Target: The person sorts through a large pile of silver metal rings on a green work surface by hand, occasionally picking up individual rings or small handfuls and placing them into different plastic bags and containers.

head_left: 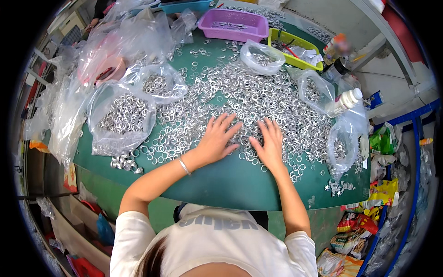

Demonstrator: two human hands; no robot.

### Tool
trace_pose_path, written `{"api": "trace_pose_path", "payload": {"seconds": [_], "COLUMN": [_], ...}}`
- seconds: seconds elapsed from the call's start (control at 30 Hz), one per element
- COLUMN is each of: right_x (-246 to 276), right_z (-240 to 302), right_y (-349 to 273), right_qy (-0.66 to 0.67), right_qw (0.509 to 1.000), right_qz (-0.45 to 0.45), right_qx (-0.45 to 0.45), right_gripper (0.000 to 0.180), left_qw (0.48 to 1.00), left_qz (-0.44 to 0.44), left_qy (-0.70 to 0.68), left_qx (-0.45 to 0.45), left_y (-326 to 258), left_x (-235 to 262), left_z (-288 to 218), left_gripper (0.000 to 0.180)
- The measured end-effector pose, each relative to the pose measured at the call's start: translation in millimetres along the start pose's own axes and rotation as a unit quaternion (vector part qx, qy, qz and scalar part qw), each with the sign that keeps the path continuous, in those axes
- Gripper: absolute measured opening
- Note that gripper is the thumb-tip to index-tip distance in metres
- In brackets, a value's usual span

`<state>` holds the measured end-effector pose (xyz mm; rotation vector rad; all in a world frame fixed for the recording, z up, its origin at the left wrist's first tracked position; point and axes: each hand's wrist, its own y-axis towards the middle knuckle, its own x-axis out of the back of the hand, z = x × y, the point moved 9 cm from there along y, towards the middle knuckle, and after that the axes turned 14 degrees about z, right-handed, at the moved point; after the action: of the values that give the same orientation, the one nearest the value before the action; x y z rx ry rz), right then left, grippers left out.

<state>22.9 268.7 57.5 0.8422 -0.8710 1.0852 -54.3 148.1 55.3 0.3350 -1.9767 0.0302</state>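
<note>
A wide heap of silver metal rings (249, 92) is spread over the green tabletop (221, 187). My left hand (218, 139) lies palm down on the near edge of the heap, its fingers spread among the rings. Just to its right, my right hand (269, 144) rests on the rings too, fingers stretched out and thumb apart. Neither hand grips anything that shows; what is under the palms is hidden. Left of my left hand stands an open clear plastic bag (99, 138) filled with rings. Another clear bag (344, 157) with metal pieces lies to the right of my right hand.
A purple basket (233, 34) and a yellow-green basket (318, 64) stand at the back. More ring bags (173, 94) surround the heap. A white bottle (346, 102) leans at the right. Plastic bags (134, 39) pile up at the far left. Shelving (417, 161) flanks the right side.
</note>
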Motion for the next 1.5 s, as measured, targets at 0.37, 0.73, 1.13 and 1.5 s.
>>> {"api": "trace_pose_path", "payload": {"seconds": [0.37,0.73,1.13,1.5], "right_x": [-32,15,12,-26], "right_z": [45,-28,-7,-41], "right_y": [-65,-85,32,-21], "right_qy": [-0.014,-0.068,-0.046,0.703], "right_qw": [0.993,0.994,0.996,0.686], "right_qz": [0.093,-0.08,-0.072,0.044], "right_qx": [0.074,-0.035,0.036,-0.181], "right_gripper": [0.044,0.017,0.023,0.02], "left_qw": [0.993,0.991,0.996,0.997], "left_qz": [0.075,-0.085,0.064,0.026], "left_qy": [0.029,-0.085,0.053,0.028], "left_qx": [-0.092,0.053,-0.043,0.073], "left_y": [-60,-57,-37,-47], "left_x": [-16,21,-28,-19], "left_z": [-20,31,-45,-9], "left_gripper": [0.045,0.029,0.048,0.039]}}
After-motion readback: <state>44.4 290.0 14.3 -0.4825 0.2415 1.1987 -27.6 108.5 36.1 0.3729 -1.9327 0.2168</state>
